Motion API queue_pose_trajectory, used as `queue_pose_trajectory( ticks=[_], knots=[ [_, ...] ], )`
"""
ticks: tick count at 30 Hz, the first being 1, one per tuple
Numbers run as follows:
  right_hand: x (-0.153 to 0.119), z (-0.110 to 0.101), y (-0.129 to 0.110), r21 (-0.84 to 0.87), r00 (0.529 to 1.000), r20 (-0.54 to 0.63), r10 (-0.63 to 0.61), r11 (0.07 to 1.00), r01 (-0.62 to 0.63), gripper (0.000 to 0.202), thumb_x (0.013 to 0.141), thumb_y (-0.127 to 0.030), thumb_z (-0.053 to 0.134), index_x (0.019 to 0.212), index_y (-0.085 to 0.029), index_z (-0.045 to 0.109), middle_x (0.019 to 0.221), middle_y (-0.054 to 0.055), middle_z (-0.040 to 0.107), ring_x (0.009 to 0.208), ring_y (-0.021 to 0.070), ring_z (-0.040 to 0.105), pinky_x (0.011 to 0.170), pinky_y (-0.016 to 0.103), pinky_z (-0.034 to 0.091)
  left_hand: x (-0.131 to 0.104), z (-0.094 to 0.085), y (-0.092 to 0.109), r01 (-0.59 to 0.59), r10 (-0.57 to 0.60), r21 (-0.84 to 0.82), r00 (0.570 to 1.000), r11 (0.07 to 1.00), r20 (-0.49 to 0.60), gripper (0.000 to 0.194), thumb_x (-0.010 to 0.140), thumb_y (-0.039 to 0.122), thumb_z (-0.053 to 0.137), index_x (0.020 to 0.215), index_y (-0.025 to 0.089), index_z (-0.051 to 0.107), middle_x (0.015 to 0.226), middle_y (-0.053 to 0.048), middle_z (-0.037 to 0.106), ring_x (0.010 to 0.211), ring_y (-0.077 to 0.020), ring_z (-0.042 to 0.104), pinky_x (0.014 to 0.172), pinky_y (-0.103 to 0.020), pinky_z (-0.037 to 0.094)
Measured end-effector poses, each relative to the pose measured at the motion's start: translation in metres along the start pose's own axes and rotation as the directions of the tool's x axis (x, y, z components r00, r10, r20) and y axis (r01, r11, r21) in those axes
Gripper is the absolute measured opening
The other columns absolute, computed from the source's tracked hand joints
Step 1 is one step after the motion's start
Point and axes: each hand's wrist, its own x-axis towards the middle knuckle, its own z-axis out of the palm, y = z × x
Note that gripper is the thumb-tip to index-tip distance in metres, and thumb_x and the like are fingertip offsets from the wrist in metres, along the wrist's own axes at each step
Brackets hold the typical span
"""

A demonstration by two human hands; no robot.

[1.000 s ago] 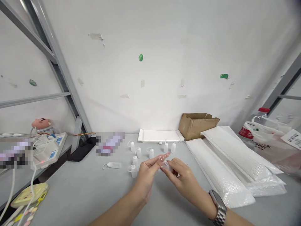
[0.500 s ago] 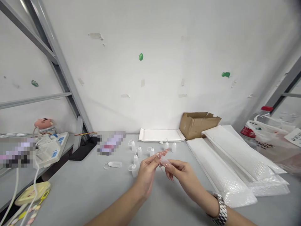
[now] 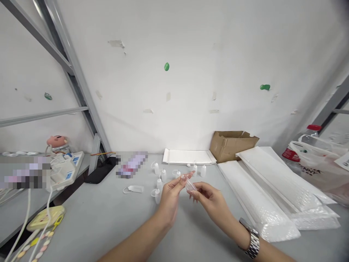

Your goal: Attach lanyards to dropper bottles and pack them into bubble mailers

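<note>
A small translucent plastic bottle (image 3: 191, 186) is held tilted above the grey table between both hands. My left hand (image 3: 171, 194) pinches its upper left end with thumb and fingers, which partly hide that end. On its lower right end, the thumb and fingers of my right hand (image 3: 209, 196) are closed. Several small white squeeze bottles with thin tips stand just beyond and left of my hands, among them one bottle (image 3: 157, 195) beside my left hand and another (image 3: 203, 170) farther back. One more bottle (image 3: 135, 189) lies on its side, its looped strap pointing left.
White bubble mailers (image 3: 259, 200) are stacked at the right, in front of an open cardboard box (image 3: 233, 147). A flat white mailer (image 3: 189, 157) lies by the wall. Plastic bags (image 3: 319, 160) stand far right. Power strips (image 3: 68, 174) and cables are on the left.
The view has shifted slightly, so the surroundings appear a little farther right. Both hands keep hold of the small bottle, and more of its clear body shows between the fingers.
</note>
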Motion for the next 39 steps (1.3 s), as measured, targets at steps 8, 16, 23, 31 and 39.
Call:
queue_pose_trajectory(
  ticks=[8,16,23,31,39],
  knots=[
    [0.001,0.004,0.006,0.569,0.889,0.429,0.160,0.716,-0.404,0.029,0.067,-0.039,0.069,0.061,-0.014,0.056,0.055,-0.002,0.047,0.049,0.0076,0.037,0.052,0.023,0.034,0.002,0.002,0.001,0.129,-0.120,-0.077,0.987,0.989,0.107,0.027,0.073,0.039,0.062,0.080,0.015,0.070,0.115,-0.011,0.063,0.114,-0.0281,0.049,0.098,-0.039,0.031],
    [0.000,0.004,0.008,0.579,0.870,0.468,0.156,0.690,-0.435,0.034,0.073,-0.048,0.060,0.072,-0.014,0.061,0.059,0.000,0.048,0.052,0.0108,0.042,0.055,0.026,0.037,0.004,0.000,0.011,0.103,-0.095,-0.070,0.990,0.992,0.104,0.036,0.070,0.048,0.062,0.075,0.013,0.071,0.087,-0.012,0.071,0.105,-0.0280,0.055,0.094,-0.039,0.034],
    [0.000,0.004,0.002,0.379,0.967,0.201,0.156,0.898,-0.223,0.029,0.067,-0.044,0.068,0.075,-0.016,0.064,0.066,0.001,0.057,0.061,0.0127,0.049,0.064,0.027,0.040,0.004,-0.001,0.006,0.000,0.001,0.025,0.999,1.000,-0.032,0.028,0.069,0.043,0.065,0.077,0.017,0.072,0.104,-0.011,0.068,0.113,-0.0294,0.050,0.099,-0.042,0.028],
    [0.000,0.004,0.001,0.400,0.974,0.196,0.111,0.898,-0.182,0.034,0.073,-0.044,0.062,0.058,-0.015,0.057,0.056,-0.002,0.048,0.055,0.0106,0.040,0.057,0.025,0.033,0.004,0.002,-0.003,0.021,-0.019,-0.036,0.997,0.999,0.076,0.028,0.077,0.040,0.058,0.084,0.016,0.069,0.110,-0.011,0.065,0.098,-0.0251,0.056,0.084,-0.037,0.039],
    [0.003,-0.001,0.006,0.667,0.911,0.390,0.130,0.642,-0.377,0.023,0.074,-0.035,0.064,0.068,-0.013,0.062,0.049,-0.004,0.041,0.049,0.0078,0.029,0.052,0.024,0.028,0.001,0.004,0.003,-0.003,0.003,-0.003,0.985,1.000,0.170,0.031,0.079,0.041,0.054,0.068,0.016,0.068,0.097,-0.011,0.068,0.119,-0.0275,0.042,0.100,-0.038,0.028]
  ],
)
